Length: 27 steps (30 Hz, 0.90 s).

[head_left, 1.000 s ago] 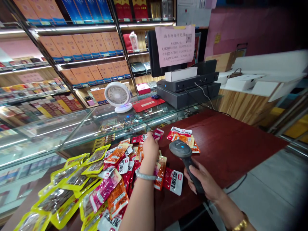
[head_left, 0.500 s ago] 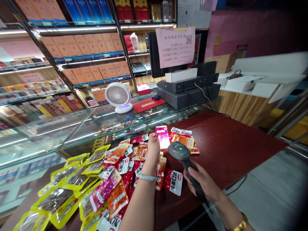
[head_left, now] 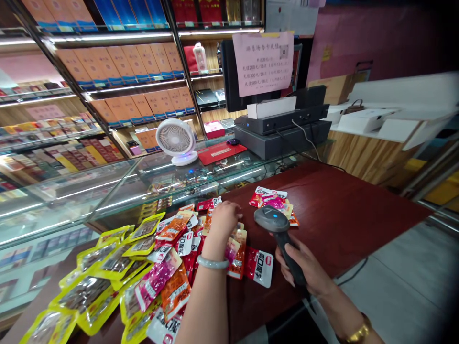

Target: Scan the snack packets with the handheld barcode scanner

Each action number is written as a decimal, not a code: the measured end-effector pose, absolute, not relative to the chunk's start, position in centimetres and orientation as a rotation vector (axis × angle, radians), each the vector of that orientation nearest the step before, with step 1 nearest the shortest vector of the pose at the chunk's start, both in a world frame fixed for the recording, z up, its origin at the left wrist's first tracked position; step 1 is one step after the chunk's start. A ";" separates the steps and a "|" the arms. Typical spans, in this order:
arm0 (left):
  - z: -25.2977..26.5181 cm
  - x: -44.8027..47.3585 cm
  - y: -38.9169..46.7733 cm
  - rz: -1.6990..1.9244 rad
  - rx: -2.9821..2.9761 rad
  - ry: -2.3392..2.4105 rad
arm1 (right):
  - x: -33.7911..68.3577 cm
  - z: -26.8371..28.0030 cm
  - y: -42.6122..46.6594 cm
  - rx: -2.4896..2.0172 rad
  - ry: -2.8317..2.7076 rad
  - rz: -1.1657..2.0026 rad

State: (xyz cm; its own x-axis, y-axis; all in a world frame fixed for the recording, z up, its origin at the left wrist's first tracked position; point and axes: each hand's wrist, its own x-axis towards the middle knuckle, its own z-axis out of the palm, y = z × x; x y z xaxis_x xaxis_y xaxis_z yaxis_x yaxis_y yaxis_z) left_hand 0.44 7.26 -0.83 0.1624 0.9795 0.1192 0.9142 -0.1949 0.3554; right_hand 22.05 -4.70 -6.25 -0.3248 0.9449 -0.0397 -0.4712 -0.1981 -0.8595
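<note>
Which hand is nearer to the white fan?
Left: the left hand is before the white fan, slightly right, over packets; the right hand, around the scanner, is farther right.

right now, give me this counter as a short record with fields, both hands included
left hand: over the larger pile's far right side; grip and contact hidden
right hand: gripping a dark grey plastic handheld scanner
scanner light: blue
larger pile: glossy red, orange and pink packets, beside and partly over flat yellow-edged packets
smaller group: red, orange and pink packets, apart, beyond the scanner head
surface: reddish-brown tabletop
behind: round white fan; black monitor bearing a pink paper sign
</note>
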 end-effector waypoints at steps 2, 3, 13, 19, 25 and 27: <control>-0.1 -0.7 6.9 0.176 2.267 1.981 | 22.1 -6.2 -4.8 -0.735 -0.952 1.734; 0.0 -1.0 6.7 0.070 2.261 2.011 | 22.1 -6.2 -4.8 -0.736 -0.952 1.736; -0.9 -0.5 8.0 0.519 1.923 2.118 | 22.1 -6.8 -4.6 -0.730 -0.924 1.747; -3.1 0.9 9.1 1.012 1.685 1.628 | 22.1 -6.8 -4.7 -0.747 -0.929 1.737; -4.3 3.3 8.5 1.075 1.591 1.291 | 21.8 -6.3 -4.6 -0.743 -0.929 1.716; -4.2 3.8 8.3 1.058 1.614 1.303 | 21.8 -6.0 -4.5 -0.735 -0.936 1.712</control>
State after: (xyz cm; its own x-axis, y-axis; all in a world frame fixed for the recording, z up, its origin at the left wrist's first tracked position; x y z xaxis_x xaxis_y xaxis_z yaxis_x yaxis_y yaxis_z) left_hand 3.81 8.27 -4.23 0.1235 0.9845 0.1248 0.3240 -0.1589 0.9326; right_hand 21.78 -4.52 -6.01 -0.3059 0.9512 -0.0411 -0.4789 -0.1911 -0.8568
